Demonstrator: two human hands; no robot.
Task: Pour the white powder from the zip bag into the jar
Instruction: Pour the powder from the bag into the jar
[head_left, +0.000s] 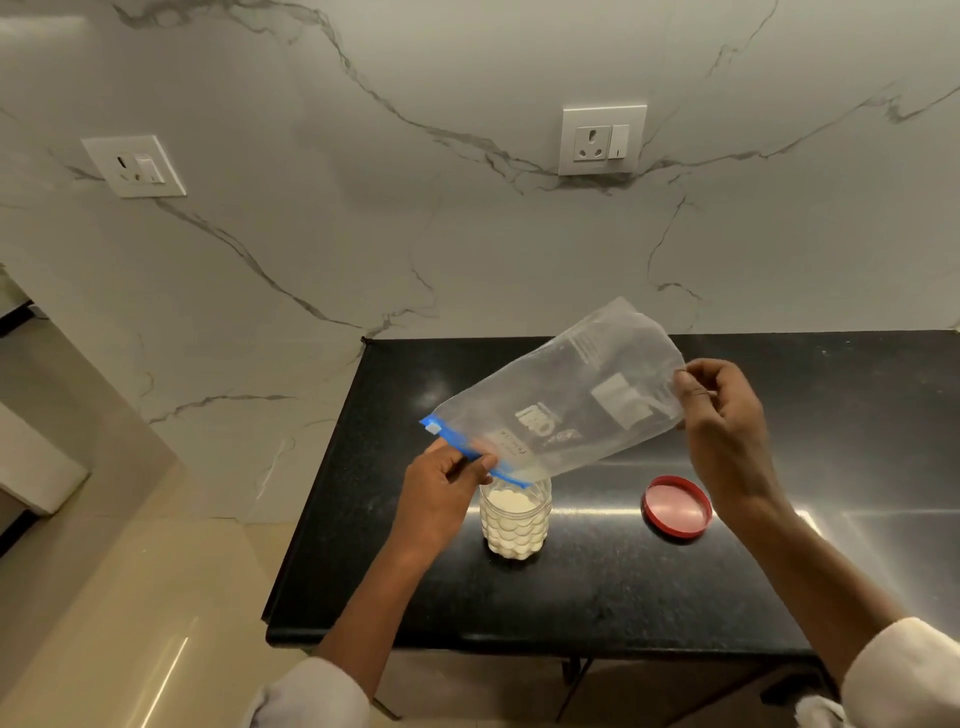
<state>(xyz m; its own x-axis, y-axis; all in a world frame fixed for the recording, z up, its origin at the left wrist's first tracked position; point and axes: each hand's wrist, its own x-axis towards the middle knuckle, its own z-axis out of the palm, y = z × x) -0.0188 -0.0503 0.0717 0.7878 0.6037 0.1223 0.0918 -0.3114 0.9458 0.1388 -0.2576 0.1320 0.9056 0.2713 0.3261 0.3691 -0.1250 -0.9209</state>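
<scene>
The zip bag (566, 410), clear with a blue zip strip along its mouth, was held tilted above the desk (597, 587), mouth end low at 8 o'clock and closed bottom end raised toward 2 o'clock. Its mouth hung directly over the open top of the jar (515, 517); whether the strip touched the jar's rim could not be told. The bag looked almost empty, its walls see-through with printed markings. The jar, a clear plastic one with a dimpled wall, stood upright on the black desk, filled nearly to the top with white powder (510, 501).

The left hand (447, 486) was at the bag's 8 o'clock end, thumb and fingers curled and pinching the blue strip just above the jar. The right hand (719, 415) was at the bag's 3 o'clock side, its fingertips pinching the bottom edge and lifting it; the remaining fingers were loosely curled.

A red lid (678, 506) lay flat on the desk at 3 o'clock from the jar, apart from it, beneath the right wrist. Both forearms wore pale sleeves (311, 696) pushed back toward the elbows.

Behind the desk rose a white marble-patterned wall (467, 234) bearing two socket plates: one (602, 139) at 12 o'clock from the jar, another (134, 166) far toward 10 o'clock. A beige floor (130, 597) lay at 9 o'clock from the desk.
</scene>
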